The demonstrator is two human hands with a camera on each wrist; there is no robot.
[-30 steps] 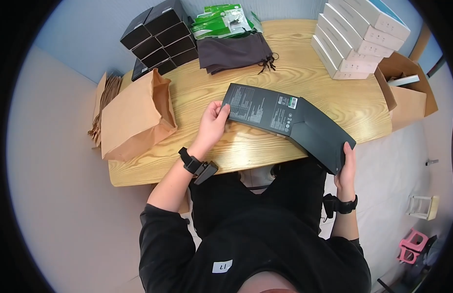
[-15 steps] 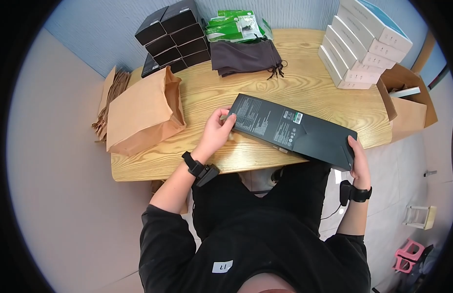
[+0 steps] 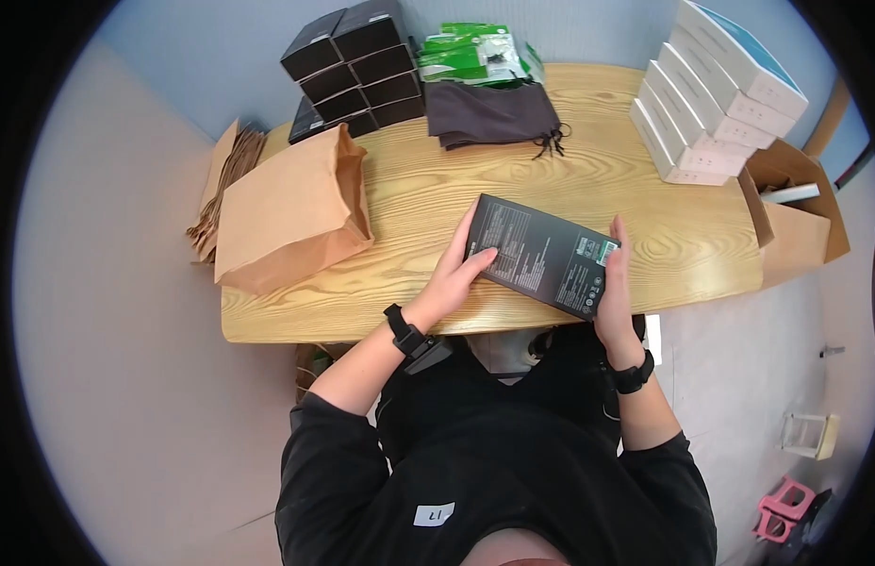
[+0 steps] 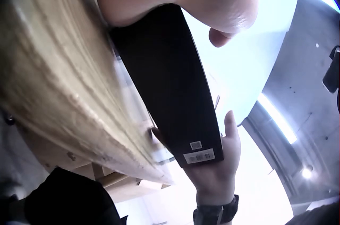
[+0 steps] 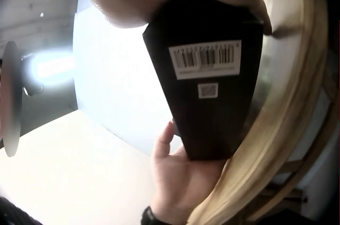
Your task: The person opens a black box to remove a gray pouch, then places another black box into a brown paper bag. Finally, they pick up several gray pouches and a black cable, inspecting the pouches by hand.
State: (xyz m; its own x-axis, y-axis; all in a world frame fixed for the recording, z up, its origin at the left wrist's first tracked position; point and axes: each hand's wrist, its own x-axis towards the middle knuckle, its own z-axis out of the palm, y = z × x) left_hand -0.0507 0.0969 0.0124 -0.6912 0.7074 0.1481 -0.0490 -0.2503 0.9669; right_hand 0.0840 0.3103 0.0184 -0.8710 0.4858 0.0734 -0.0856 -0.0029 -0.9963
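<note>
A black box (image 3: 541, 255) with fine white print and a green-and-white label is held slightly tilted over the table's front edge. My left hand (image 3: 450, 283) grips its left end, with the thumb lying on the printed face. At the opposite end my right hand (image 3: 619, 297) holds the box, palm against the end and fingers reaching underneath. The left wrist view has a dark narrow side of the box (image 4: 164, 86), with the right hand (image 4: 215, 174) at its far end. A white barcode label (image 5: 206, 59) shows on that side in the right wrist view.
An upright brown paper bag (image 3: 291, 212) stands left, beside folded paper bags (image 3: 225, 193). Stacked black boxes (image 3: 386, 71), green packets (image 3: 475, 57) and dark drawstring pouches (image 3: 494, 113) line the back. White boxes (image 3: 701, 104) are stacked back right, near an open carton (image 3: 796, 236).
The plain black part that stretched rightward from the printed part has gone from sight, leaving a shorter box. My right hand has come left to the printed part; the left thumb lies farther over it.
</note>
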